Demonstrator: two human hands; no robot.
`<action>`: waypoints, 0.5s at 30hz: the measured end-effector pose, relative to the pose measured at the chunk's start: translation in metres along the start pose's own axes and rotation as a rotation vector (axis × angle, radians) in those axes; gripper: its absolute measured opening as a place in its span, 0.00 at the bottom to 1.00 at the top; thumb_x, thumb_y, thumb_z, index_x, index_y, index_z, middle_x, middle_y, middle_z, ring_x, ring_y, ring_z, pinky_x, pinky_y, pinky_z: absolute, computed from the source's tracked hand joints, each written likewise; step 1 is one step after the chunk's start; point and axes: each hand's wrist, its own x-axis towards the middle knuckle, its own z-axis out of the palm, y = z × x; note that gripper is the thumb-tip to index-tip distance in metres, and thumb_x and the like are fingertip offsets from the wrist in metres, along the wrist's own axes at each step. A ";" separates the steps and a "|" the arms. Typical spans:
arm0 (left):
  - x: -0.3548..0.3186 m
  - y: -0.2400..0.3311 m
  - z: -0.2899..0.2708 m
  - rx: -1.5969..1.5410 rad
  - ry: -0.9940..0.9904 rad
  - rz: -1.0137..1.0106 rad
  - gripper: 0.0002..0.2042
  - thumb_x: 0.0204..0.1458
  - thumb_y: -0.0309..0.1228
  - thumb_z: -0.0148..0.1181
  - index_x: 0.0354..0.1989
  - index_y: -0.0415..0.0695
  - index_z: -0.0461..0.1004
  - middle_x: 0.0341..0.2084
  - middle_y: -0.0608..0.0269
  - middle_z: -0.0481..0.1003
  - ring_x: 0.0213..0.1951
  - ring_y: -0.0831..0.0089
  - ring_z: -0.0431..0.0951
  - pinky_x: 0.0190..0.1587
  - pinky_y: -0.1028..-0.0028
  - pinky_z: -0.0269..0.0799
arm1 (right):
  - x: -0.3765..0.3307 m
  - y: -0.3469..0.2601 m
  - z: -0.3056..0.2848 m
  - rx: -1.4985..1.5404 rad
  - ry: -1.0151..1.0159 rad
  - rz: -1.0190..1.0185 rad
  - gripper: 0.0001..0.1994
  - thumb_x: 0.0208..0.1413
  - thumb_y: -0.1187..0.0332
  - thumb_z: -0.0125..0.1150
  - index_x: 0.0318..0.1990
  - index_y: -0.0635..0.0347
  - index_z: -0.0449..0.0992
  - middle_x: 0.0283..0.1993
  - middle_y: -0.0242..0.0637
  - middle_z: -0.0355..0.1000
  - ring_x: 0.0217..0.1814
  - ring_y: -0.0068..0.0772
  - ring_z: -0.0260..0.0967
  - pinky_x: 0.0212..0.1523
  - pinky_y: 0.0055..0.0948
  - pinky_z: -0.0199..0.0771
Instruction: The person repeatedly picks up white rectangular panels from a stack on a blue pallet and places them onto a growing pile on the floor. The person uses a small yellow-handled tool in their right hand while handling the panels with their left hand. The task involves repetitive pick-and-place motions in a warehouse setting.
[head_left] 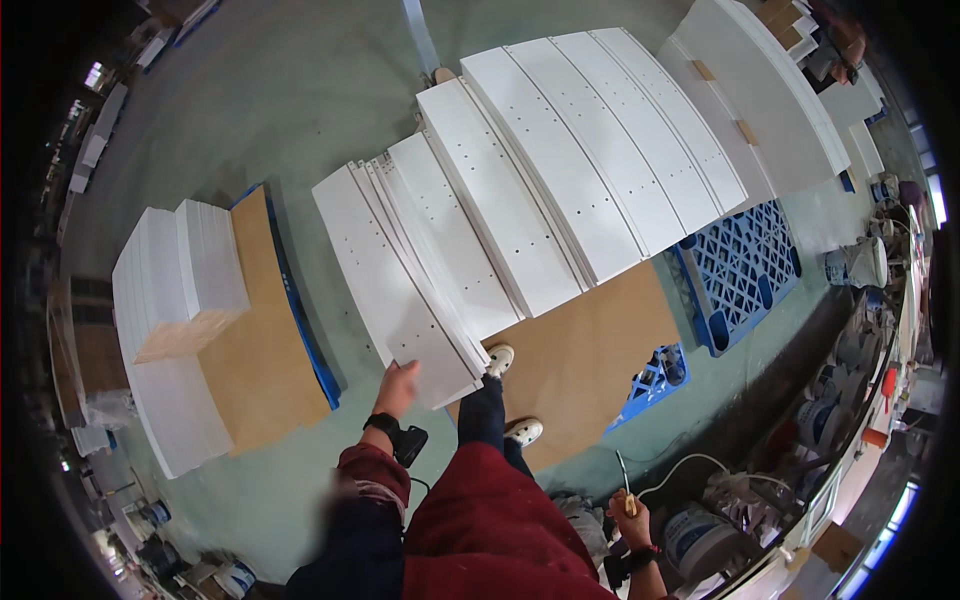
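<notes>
My left hand (397, 388) is at the near left corner of a white drilled panel (400, 290), its fingers closed on the edge. That panel lies at the left end of a row of stacked white panels (560, 150) with small dark holes. Low on the right, my right hand (630, 520) is wrapped round a tool that looks like an air blow gun (627, 490). It has a yellowish grip and a thin metal tube pointing away from me. A white hose (690, 460) runs from beside the hand toward the bench.
A brown board (590, 370) lies under my feet and the stacks. Blue plastic pallets (745, 270) stand to the right. More white panels (185, 275) sit on a board-covered pallet at left. Buckets (700, 540) and clutter line the right-hand bench. Tall white panels (760, 110) stand farther back.
</notes>
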 end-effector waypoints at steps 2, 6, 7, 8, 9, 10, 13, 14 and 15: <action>0.014 -0.013 -0.017 -0.001 0.039 -0.059 0.17 0.47 0.25 0.53 0.47 0.38 0.64 0.40 0.59 0.70 0.43 0.68 0.70 0.47 0.67 0.65 | 0.007 -0.009 0.006 -0.021 0.001 -0.011 0.07 0.48 0.66 0.57 0.32 0.60 0.71 0.23 0.25 0.68 0.24 0.15 0.65 0.23 0.16 0.62; 0.027 0.018 0.005 0.712 0.200 -0.526 0.21 0.44 0.24 0.55 0.48 0.36 0.60 0.42 0.52 0.67 0.44 0.62 0.68 0.45 0.66 0.65 | 0.007 -0.017 0.013 -0.012 0.024 -0.018 0.08 0.47 0.68 0.58 0.33 0.62 0.71 0.22 0.27 0.68 0.24 0.15 0.65 0.25 0.17 0.64; 0.028 0.020 0.008 1.084 0.289 -0.352 0.21 0.43 0.25 0.55 0.47 0.35 0.60 0.42 0.49 0.67 0.44 0.60 0.68 0.45 0.66 0.65 | 0.007 -0.018 0.015 0.007 0.028 -0.027 0.08 0.47 0.69 0.58 0.33 0.62 0.71 0.23 0.27 0.68 0.25 0.15 0.65 0.25 0.17 0.64; 0.030 0.019 0.013 1.449 0.369 -0.155 0.21 0.42 0.26 0.55 0.46 0.34 0.61 0.41 0.47 0.66 0.43 0.57 0.68 0.46 0.65 0.64 | 0.007 -0.018 0.017 0.028 0.034 -0.035 0.08 0.47 0.69 0.58 0.33 0.62 0.71 0.23 0.27 0.68 0.25 0.15 0.65 0.26 0.17 0.65; 0.034 0.018 0.022 1.802 0.434 0.075 0.21 0.41 0.27 0.56 0.46 0.33 0.61 0.40 0.45 0.66 0.43 0.55 0.68 0.46 0.64 0.64 | 0.007 -0.019 0.019 0.010 0.038 -0.028 0.08 0.47 0.69 0.58 0.33 0.62 0.71 0.23 0.26 0.68 0.25 0.15 0.65 0.26 0.17 0.65; 0.033 0.021 0.043 1.712 0.377 0.258 0.21 0.41 0.28 0.56 0.44 0.32 0.61 0.40 0.43 0.66 0.43 0.52 0.67 0.46 0.64 0.63 | 0.007 -0.017 0.020 -0.008 0.042 -0.014 0.08 0.47 0.70 0.58 0.34 0.62 0.72 0.23 0.26 0.68 0.26 0.15 0.65 0.27 0.17 0.65; 0.064 0.016 0.092 1.217 0.025 0.323 0.19 0.43 0.30 0.54 0.43 0.32 0.62 0.42 0.45 0.66 0.43 0.55 0.67 0.43 0.64 0.65 | 0.010 -0.013 0.028 -0.066 0.051 -0.030 0.10 0.46 0.67 0.60 0.34 0.62 0.73 0.23 0.26 0.68 0.26 0.13 0.63 0.28 0.18 0.65; 0.066 0.012 0.133 0.839 -0.029 0.057 0.21 0.44 0.33 0.56 0.44 0.33 0.62 0.43 0.51 0.67 0.46 0.63 0.67 0.42 0.64 0.65 | 0.011 -0.007 0.031 -0.079 0.073 -0.033 0.11 0.46 0.65 0.61 0.34 0.61 0.73 0.23 0.26 0.67 0.26 0.12 0.62 0.29 0.18 0.64; 0.072 0.010 0.166 0.701 -0.122 -0.163 0.20 0.47 0.34 0.54 0.46 0.38 0.62 0.43 0.57 0.65 0.47 0.66 0.65 0.44 0.65 0.66 | 0.011 0.001 0.032 -0.071 0.066 0.027 0.11 0.45 0.65 0.61 0.34 0.61 0.73 0.22 0.29 0.68 0.27 0.15 0.63 0.29 0.20 0.65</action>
